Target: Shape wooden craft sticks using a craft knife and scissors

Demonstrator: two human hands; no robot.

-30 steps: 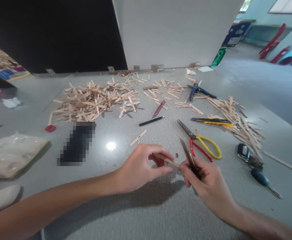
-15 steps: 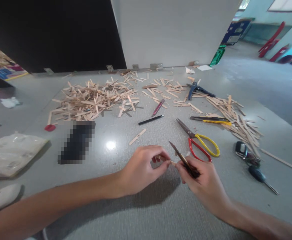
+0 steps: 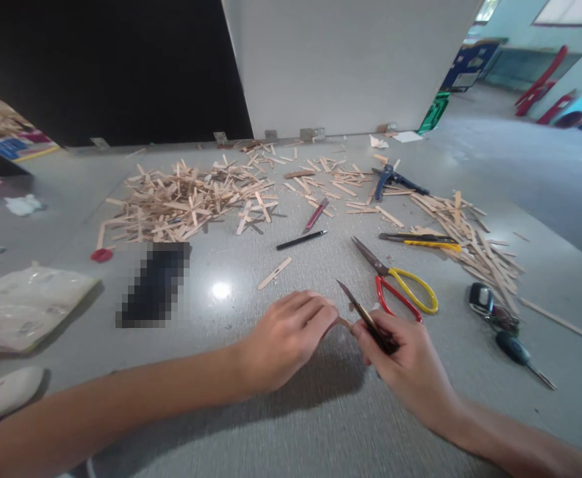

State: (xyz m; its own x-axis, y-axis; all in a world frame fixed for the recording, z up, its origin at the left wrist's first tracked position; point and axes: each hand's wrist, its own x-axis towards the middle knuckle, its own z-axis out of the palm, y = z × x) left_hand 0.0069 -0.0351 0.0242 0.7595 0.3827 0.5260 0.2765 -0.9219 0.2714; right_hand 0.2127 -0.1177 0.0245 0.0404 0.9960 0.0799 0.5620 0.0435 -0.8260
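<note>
My left hand (image 3: 283, 338) pinches a thin wooden stick (image 3: 343, 322), of which only a short end shows between my two hands. My right hand (image 3: 407, 368) grips a craft knife (image 3: 358, 307) whose blade points up and to the left, resting against the stick's end. Both hands hover low over the grey table (image 3: 291, 411), just in front of the red and yellow scissors (image 3: 400, 285).
A big pile of wooden sticks (image 3: 181, 199) lies at the back left and more sticks (image 3: 474, 245) at the right. Also lying around are a black pen (image 3: 301, 239), a red cutter (image 3: 316, 214), blue pliers (image 3: 393, 179), a yellow cutter (image 3: 420, 240), keys (image 3: 500, 322), a loose stick (image 3: 275, 273) and a plastic bag (image 3: 22, 305).
My left hand has rolled over so its fingers cover the stick. The knife blade has tilted from upright toward the left and now meets the stick's end.
</note>
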